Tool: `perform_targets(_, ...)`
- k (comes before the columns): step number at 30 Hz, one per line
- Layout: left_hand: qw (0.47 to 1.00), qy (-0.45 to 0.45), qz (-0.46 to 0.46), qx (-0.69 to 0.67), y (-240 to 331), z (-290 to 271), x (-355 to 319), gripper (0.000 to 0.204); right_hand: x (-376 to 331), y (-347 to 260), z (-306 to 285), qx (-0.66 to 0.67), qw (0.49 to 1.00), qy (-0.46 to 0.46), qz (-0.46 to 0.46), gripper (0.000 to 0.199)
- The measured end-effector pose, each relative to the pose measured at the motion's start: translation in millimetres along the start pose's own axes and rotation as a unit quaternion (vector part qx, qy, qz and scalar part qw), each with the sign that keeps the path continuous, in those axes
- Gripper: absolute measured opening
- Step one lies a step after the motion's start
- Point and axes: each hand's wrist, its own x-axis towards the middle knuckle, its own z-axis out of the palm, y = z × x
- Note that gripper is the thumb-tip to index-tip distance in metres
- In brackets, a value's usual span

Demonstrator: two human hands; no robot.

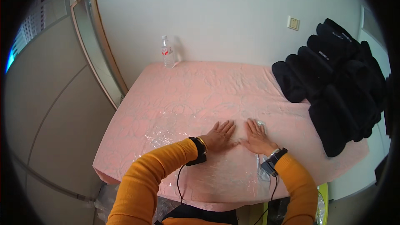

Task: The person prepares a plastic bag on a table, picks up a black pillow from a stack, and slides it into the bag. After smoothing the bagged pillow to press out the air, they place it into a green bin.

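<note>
My left hand (219,135) and my right hand (256,135) lie flat, palms down, side by side on a sheet of clear crinkled plastic (175,127). The plastic is spread over a pink patterned tablecloth (200,87). The thumbs almost touch. Fingers are spread and hold nothing. Both arms wear orange sleeves, and each wrist carries a black strapped device with a cable.
A clear water bottle (167,51) stands at the table's far left corner by the wall. A pile of black folded garments (333,79) covers the right side of the table. A framed mirror (98,46) leans on the left wall.
</note>
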Motion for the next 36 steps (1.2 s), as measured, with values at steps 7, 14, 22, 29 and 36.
perform_targets(7, 0.988, -0.005, -0.142, 0.065, -107.0, -44.2, -61.8, 0.091, 1.2, -3.3, -5.7, -0.005, 0.999, -0.037, 0.038, 0.081)
perform_targets(14, 0.946, 0.006, -0.312, 0.088, -162.4, -71.1, -141.7, 0.092, 2.3, 4.4, 2.2, 0.014, 0.999, -0.027, 0.041, 0.082)
perform_targets(22, 0.966, -0.03, -0.231, 0.109, -157.4, -97.9, -118.5, 0.092, -35.6, -65.9, -24.7, 0.01, 0.993, 0.021, -0.114, 0.082)
perform_targets(29, 0.971, 0.028, -0.227, 0.064, -155.9, -99.8, -103.9, 0.072, -106.1, -129.6, 13.3, 0.05, 0.955, 0.024, -0.292, 0.062)
perform_targets(36, 0.975, 0.07, -0.197, 0.076, -186.6, -101.5, -142.4, 0.037, -112.1, -79.7, 12.6, -0.014, 0.958, 0.161, -0.238, 0.027)
